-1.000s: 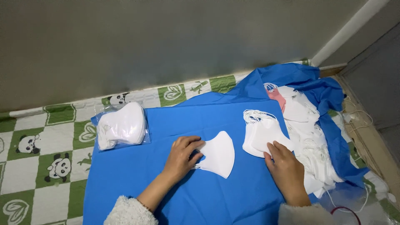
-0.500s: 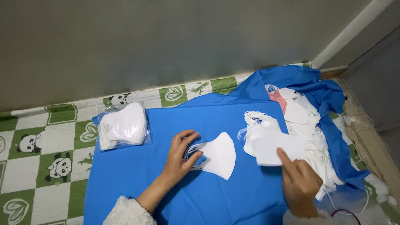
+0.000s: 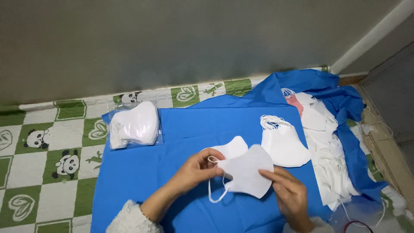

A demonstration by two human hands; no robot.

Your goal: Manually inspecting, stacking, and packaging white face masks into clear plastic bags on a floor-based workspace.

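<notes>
left hand [image 3: 196,170]: fingers pinched on the left edge of the mask [image 3: 246,172], by its ear loop [image 3: 215,194]; thumb on top, other fingers curled under. Cuff of a fuzzy white sleeve [image 3: 127,218] shows at the wrist.
right hand [image 3: 289,194]: fingertips grip the mask's lower right edge, thumb over, fingers under; palm down.
mask: white, folded flat, held between both hands just above the blue cloth [image 3: 181,129], near its front middle. One thin ear loop hangs free from the left side, down toward the cloth.
second mask [image 3: 233,149]: white, lies flat on the cloth right behind the held one, partly covered by it.
stack [image 3: 282,142]: neat pile of white masks on the cloth, just right of the held mask, loops bunched at the top left corner. Not touching either hand.
loose pile [image 3: 330,159]: jumble of white masks and loops at the right edge, on rumpled blue cloth; one pinkish piece [image 3: 294,102] at the far end.
bag [image 3: 133,125]: clear plastic, packed with white masks, on the cloth's far left corner, well apart from the hands.
mat [image 3: 51,155]: green and white checks with panda and heart prints, under the cloth, bare on the left.
wall [image 3: 194,39]: plain grey, runs along the far side.
cord [image 3: 360,224]: thin red loop at the bottom right; can't tell what it belongs to.
</notes>
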